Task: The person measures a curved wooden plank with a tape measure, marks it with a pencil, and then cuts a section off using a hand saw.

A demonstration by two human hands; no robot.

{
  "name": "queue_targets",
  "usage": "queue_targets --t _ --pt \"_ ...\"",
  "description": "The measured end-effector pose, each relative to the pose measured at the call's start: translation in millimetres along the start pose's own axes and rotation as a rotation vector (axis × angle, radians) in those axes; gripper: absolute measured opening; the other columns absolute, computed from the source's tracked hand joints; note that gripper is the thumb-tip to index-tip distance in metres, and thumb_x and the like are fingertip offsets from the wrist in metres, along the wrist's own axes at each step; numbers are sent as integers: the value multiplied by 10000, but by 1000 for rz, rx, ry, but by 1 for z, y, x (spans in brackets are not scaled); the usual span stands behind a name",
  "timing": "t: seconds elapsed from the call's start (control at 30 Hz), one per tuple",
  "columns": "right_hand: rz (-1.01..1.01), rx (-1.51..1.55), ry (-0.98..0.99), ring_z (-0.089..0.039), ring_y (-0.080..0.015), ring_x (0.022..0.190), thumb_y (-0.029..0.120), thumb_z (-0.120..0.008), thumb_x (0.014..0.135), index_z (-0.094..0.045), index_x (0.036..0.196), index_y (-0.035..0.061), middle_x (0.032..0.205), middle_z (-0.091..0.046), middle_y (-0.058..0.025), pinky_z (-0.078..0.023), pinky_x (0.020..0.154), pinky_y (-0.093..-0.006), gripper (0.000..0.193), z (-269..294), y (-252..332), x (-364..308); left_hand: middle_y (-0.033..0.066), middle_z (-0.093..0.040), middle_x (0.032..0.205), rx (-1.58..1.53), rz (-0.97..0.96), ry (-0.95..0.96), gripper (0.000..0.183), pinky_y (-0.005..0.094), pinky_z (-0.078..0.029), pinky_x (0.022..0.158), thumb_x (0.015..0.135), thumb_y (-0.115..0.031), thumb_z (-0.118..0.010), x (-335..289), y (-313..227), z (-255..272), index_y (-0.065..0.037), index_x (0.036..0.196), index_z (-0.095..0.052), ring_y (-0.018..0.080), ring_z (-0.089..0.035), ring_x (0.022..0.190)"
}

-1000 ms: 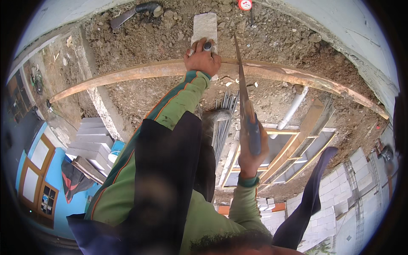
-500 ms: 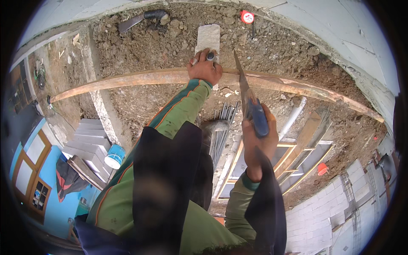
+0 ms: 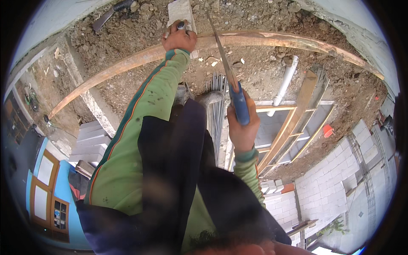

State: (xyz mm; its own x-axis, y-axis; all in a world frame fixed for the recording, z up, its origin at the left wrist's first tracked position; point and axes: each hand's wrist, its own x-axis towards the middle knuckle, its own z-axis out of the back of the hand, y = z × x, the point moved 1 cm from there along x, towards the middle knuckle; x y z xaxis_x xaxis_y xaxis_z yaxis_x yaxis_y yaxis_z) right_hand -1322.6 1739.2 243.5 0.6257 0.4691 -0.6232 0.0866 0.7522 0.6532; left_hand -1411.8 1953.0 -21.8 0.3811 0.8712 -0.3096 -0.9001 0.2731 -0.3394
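My left hand [image 3: 179, 41] is closed over a long wooden plank [image 3: 140, 58], pressing it near a pale block [image 3: 180, 12] on the soil. A small dark, silver-edged piece [image 3: 181, 25] shows at its fingers; I cannot tell whether it is a ring. My right hand [image 3: 244, 131] grips the blue handle of a handsaw [image 3: 228, 70]. The saw's blade crosses the plank just right of my left hand, its tip pointing away beyond the plank. How deep the teeth sit in the wood cannot be seen.
Thin metal rods [image 3: 216, 110] lie below the plank, near a boot [image 3: 210, 97]. At right are a white pipe [image 3: 287, 80], wooden frames [image 3: 297, 114] and an orange-red container [image 3: 328, 131]. A dark-handled tool [image 3: 104, 20] lies far left. Grey blocks [image 3: 91, 138] are stacked at left.
The view has shifted, so the plank and hands appear higher and further left. The saw handle is now farther from the plank, with more blade length showing. The red tape measure has left view.
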Motion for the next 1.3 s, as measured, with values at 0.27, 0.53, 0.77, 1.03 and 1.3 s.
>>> queue_targets --t 0.27,0.53,0.77,1.03,1.3 --pt "180 74 -218 -658 -228 717 19 -618 860 -564 1343 -29 902 -688 -189 -532 702 -321 488 -52 -2 65 34 -523 1465 64 -81 54 528 602 -308 1079 794 -374 -525 7 -16 -12 -252 1283 -684 230 -512 1285" --pt "160 25 -202 -729 -227 914 -52 -635 827 -557 1333 -42 1071 -729 -198 -562 783 -342 512 15 -28 -83 53 -560 1411 76 -13 -27 495 600 -311 1053 777 -350 -555 -15 -2 -24 -215 1235 -688 281 -513 1243" --pt "85 77 -77 -624 -171 691 49 -661 857 -575 1320 -6 815 -668 -137 -511 655 -317 475 -48 -22 72 65 -588 1334 227 18 72 495 599 -331 1034 781 -322 -538 1 -1 -28 -164 1227 -686 292 -528 1191" --pt "62 59 -7 -663 -107 911 11 -635 885 -439 1462 -66 1135 -717 -122 -526 763 -259 614 -60 -9 37 59 -584 1360 -119 -82 -71 455 586 -343 1050 773 -274 -548 2 6 8 -189 1196 -695 307 -548 1237" --pt "232 187 -76 -604 -92 998 -36 -642 920 -465 1472 1 1239 -660 -63 -472 782 -215 581 -84 -67 24 77 -539 1420 -50 -86 -60 504 612 -297 1089 792 -285 -534 -8 14 -5 -193 1265 -682 272 -536 1262"
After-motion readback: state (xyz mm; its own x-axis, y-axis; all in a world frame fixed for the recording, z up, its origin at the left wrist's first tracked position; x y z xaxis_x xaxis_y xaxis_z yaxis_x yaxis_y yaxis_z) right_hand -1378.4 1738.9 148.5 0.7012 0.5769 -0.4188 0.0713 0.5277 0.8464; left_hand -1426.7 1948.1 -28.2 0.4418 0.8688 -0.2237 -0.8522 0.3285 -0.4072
